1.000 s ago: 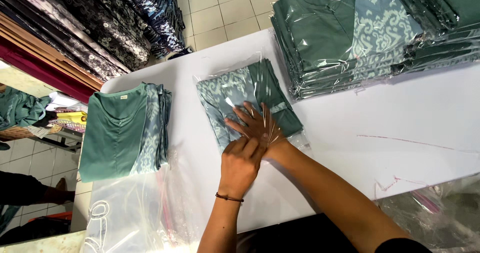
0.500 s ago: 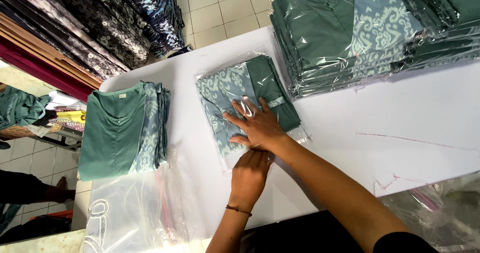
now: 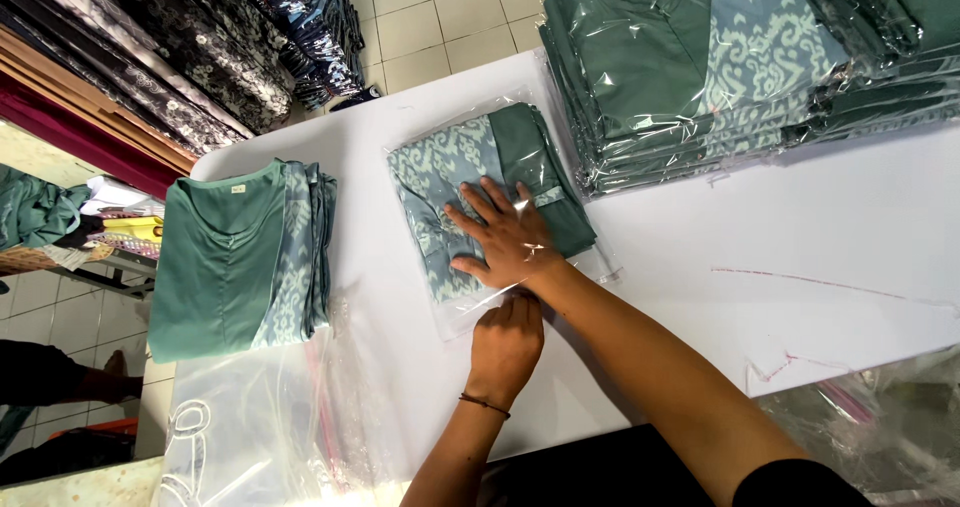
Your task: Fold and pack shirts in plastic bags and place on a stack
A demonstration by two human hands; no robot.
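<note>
Folded green patterned garment in clear plastic sleeve lies mid white table; right hand flat, fingers spread, pressing it; left hand curled, pinching sleeve's near edge; likely light, soft, slippery film; grip edges.

White table — bagged shirt, bagged stack, unbagged green pile, empty bags.

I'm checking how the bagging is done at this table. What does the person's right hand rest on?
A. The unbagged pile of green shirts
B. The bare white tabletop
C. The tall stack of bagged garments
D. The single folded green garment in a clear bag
D: the right hand lies flat, fingers spread, on the bagged garment at the table's middle, while the left hand pinches the bag's near edge.
</note>
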